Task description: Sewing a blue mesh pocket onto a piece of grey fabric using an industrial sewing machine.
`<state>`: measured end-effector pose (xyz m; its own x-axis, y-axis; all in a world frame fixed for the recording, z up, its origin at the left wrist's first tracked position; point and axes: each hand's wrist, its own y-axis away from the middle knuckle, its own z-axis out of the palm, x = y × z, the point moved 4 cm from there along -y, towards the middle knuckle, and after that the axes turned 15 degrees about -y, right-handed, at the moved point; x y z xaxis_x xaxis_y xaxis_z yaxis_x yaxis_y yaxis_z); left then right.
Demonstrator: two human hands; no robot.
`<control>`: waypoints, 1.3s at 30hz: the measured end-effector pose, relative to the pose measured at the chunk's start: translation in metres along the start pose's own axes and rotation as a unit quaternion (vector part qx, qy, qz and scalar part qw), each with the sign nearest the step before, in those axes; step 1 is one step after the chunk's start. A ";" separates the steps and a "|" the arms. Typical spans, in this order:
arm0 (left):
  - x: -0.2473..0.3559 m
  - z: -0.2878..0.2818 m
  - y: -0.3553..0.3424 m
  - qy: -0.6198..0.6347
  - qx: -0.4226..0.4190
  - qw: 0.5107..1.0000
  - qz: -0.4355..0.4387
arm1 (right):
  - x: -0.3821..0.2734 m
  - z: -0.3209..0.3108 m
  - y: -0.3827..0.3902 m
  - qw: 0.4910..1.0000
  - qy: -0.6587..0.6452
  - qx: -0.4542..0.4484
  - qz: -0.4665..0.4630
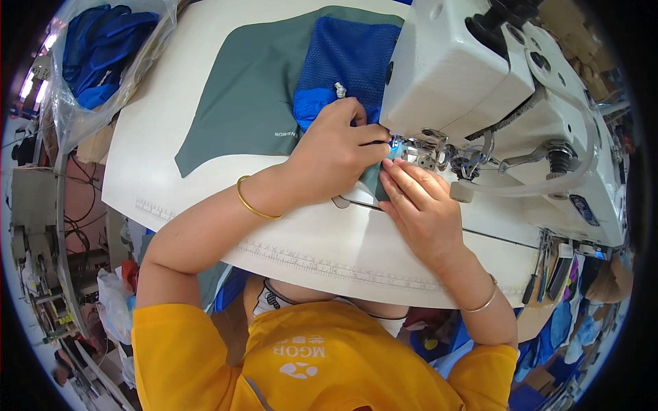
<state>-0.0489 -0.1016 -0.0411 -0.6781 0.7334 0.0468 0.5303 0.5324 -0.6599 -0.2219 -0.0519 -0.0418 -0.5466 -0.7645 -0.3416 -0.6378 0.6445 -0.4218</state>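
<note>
A grey-green fabric panel (240,89) lies spread on the sewing table, with a blue mesh pouch (351,58) on top of it. A pale cord lock (340,90) sits at the pouch's plain blue lower band. My left hand (336,152) is closed over that band, its fingertips pinching the blue fabric edge beside the presser foot of the sewing machine (456,79). Flat and with fingers stretched out, my right hand (426,211) presses a grey-green strip of the panel just in front of the foot. The needle point is too small to make out.
The white table (308,233) has a ruler scale along its near edge. At the far left hangs a clear plastic bag (154,58) with blue mesh pieces. Screwdrivers and other small tools (545,270) stand at the right edge, under the machine.
</note>
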 end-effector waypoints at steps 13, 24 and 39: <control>-0.003 0.001 -0.002 -0.027 0.001 0.999 0.018 | 0.001 0.003 0.002 1.000 0.006 -0.002 -0.005; -0.022 -0.035 0.002 -0.004 -0.080 0.997 0.005 | -0.003 0.002 0.007 0.999 -0.037 0.021 -0.030; 0.077 -0.105 0.041 -0.064 -0.357 0.930 0.058 | -0.004 -0.036 0.011 0.995 0.025 -0.044 -0.085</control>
<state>-0.0256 0.0213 0.0143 -0.6261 0.7716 -0.1127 0.7755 0.6312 0.0136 -0.2464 -0.0413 -0.0145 -0.4520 -0.8620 -0.2296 -0.7668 0.5070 -0.3938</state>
